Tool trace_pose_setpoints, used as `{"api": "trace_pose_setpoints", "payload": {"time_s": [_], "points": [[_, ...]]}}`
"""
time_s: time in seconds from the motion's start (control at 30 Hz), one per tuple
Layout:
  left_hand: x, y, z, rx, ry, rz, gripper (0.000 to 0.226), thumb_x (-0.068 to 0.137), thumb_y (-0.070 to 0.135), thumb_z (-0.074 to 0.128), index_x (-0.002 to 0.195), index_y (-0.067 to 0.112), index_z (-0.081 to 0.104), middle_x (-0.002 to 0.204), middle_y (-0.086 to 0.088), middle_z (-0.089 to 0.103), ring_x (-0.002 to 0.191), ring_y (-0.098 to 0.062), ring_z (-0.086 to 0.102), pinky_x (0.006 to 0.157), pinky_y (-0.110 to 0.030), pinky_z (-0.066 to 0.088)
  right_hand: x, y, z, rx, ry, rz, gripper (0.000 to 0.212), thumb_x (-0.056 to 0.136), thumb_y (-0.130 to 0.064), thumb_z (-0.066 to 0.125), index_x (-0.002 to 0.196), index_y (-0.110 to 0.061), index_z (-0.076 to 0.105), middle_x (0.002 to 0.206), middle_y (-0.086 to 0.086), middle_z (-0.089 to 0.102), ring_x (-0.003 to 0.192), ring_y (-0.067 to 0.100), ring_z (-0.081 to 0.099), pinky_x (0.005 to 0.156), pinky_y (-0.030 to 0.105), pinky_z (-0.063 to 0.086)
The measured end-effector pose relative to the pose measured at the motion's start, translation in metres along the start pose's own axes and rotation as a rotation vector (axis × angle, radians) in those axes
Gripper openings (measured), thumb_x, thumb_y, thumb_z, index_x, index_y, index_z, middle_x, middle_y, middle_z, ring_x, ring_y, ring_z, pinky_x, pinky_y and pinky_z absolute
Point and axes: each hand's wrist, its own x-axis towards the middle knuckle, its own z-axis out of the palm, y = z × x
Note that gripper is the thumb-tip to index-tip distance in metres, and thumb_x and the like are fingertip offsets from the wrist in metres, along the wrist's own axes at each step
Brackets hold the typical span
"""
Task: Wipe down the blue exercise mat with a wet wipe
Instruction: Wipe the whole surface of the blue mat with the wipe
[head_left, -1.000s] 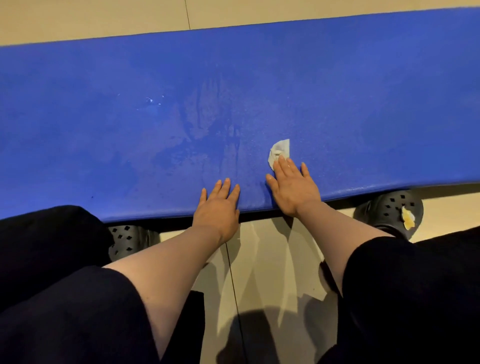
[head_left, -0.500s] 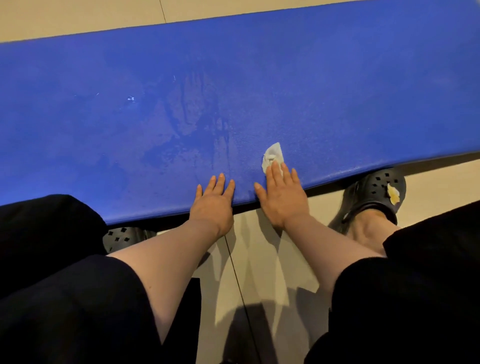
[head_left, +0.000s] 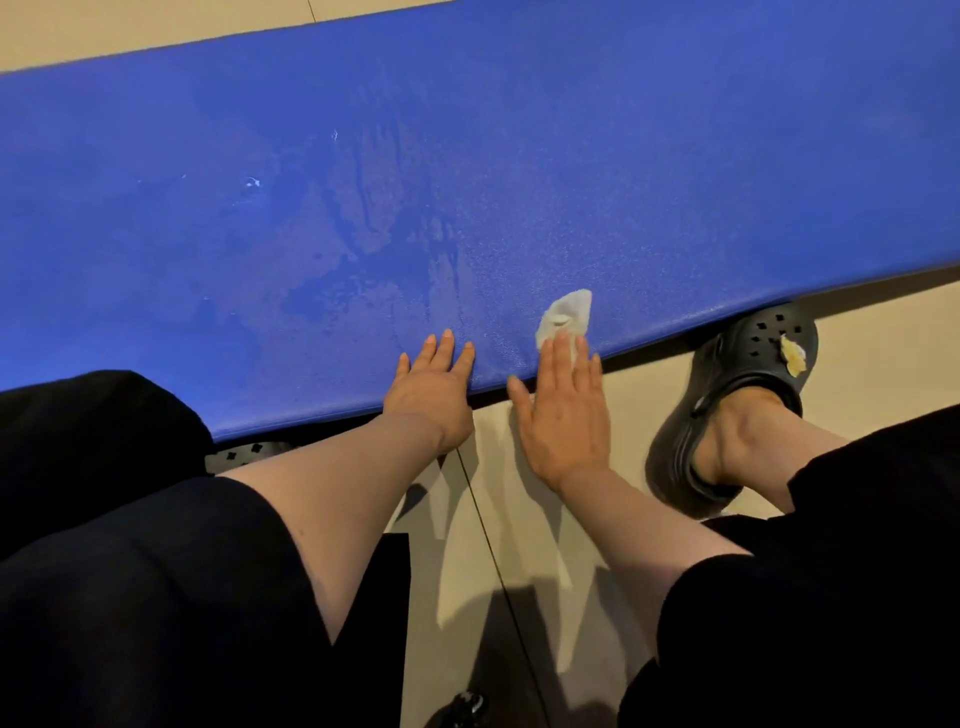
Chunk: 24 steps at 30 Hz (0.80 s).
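Blue exercise mat (head_left: 571, 156) spans the floor (head_left: 519, 467) before you, damp streaks at centre. Your right hand (head_left: 563, 410), fingers straight, has dragged the one wet wipe (head_left: 566, 314) back to the near edge, closing a stroke; your left hand (head_left: 434, 387) stays flat, spread, just left of it. Two hands, one wipe, one mat.

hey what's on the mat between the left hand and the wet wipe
Nothing: in the head view, only bare blue mat lies between the left hand and the wet wipe.
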Motion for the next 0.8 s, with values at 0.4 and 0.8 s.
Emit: {"api": "trace_pose_setpoints", "payload": {"time_s": [0.4,0.8], "points": [[-0.012,-0.030,0.004,0.053,0.221,-0.001,0.051,0.107,0.032,0.024,0.155,0.019,0.013,0.163,-0.002,0.000,0.150,-0.018,0.000,0.120,-0.045,0.000,-0.008,-0.029,0.002,0.051,0.012,-0.052,0.069,0.098,-0.046,0.018,0.140,0.003,0.044,0.149,0.020,0.041,0.140,0.035,0.035,0.118,0.040,0.009],[-0.002,-0.037,0.008,0.043,0.065,-0.081,0.057,0.105,0.038,0.029,0.155,0.026,0.004,0.163,-0.001,-0.006,0.150,-0.021,-0.005,0.117,-0.053,-0.003,-0.011,-0.054,0.015,0.028,-0.060,-0.137,0.084,0.097,-0.054,-0.008,0.146,-0.004,0.038,0.155,0.014,0.032,0.146,0.025,0.024,0.121,0.037,0.003]]}}
